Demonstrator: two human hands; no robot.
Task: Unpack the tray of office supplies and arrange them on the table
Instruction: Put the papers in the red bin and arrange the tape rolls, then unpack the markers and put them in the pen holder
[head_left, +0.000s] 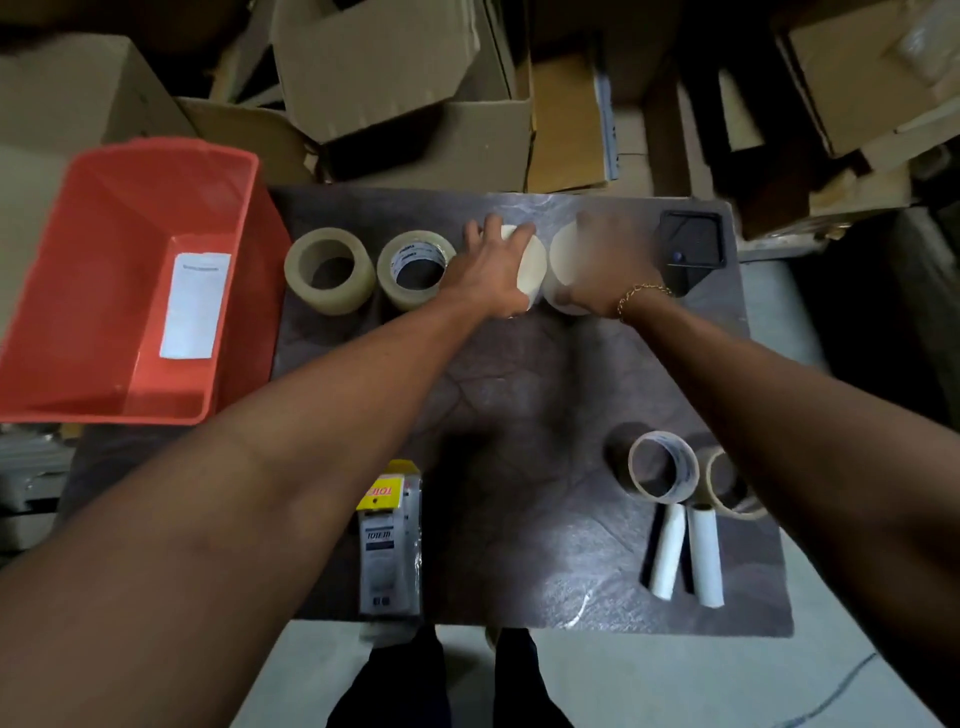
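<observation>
At twelve o'clock, the left hand (491, 270) and right hand (610, 260) each grasp a white tape roll (535, 270); crowding them could topple the row.

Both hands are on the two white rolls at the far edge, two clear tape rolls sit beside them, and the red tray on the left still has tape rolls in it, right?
Not quite. The head view shows the red tray holding no tape rolls, only a white paper slip on its floor. The rest stands: the left hand and right hand rest on the two white rolls, with two clear tape rolls beside them.
</observation>
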